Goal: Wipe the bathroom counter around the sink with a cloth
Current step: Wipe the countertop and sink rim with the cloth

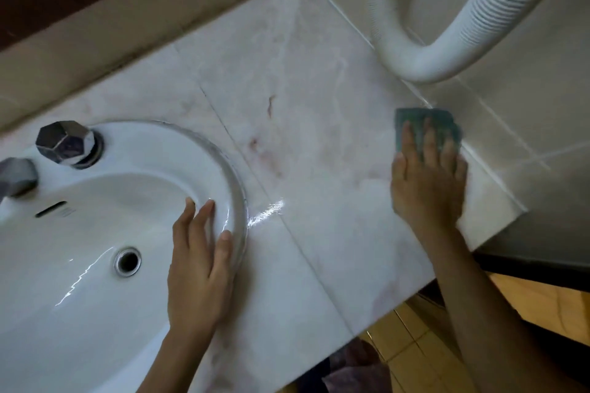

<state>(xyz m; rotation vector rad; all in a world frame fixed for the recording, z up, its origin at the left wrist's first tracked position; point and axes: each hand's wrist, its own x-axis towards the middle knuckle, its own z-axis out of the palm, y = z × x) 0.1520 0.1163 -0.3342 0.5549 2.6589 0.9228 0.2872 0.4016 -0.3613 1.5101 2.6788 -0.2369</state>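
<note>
Lower centre of the frame: the left hand [199,268] lay on the right rim of the white sink [220,169], fingers straight and slightly spread, gripping nothing. To its left, the metal drain [127,262] sat at the bottom of the basin.

Right of the frame, slightly farther: the right hand [427,188] lay palm down with fingers straight and spread, pressing the cloth [442,116] flat on the counter [303,105]. It was not pinching or bunching the cloth.

The cloth was teal and folded into a rectangle. It lay at the counter's right side, just beside the joint with the tiled wall [526,121] and well apart from the sink. The visible part ran longer left to right than near to far, and its far edge dipped slightly toward the right. The hand covered its near portion, so the true long axis could not be confirmed.

The counter was pale marble with reddish stains in the middle of the frame, between the sink and the cloth.

Left of the frame, farther: an overflow slot [51,209] with a small mark beside it that was too blurred to read, then a faceted chrome tap handle [65,142] and a blurred spout [16,177].

Upper right of the frame: a white ribbed hose [479,25] curved down in front of the wall.
</note>
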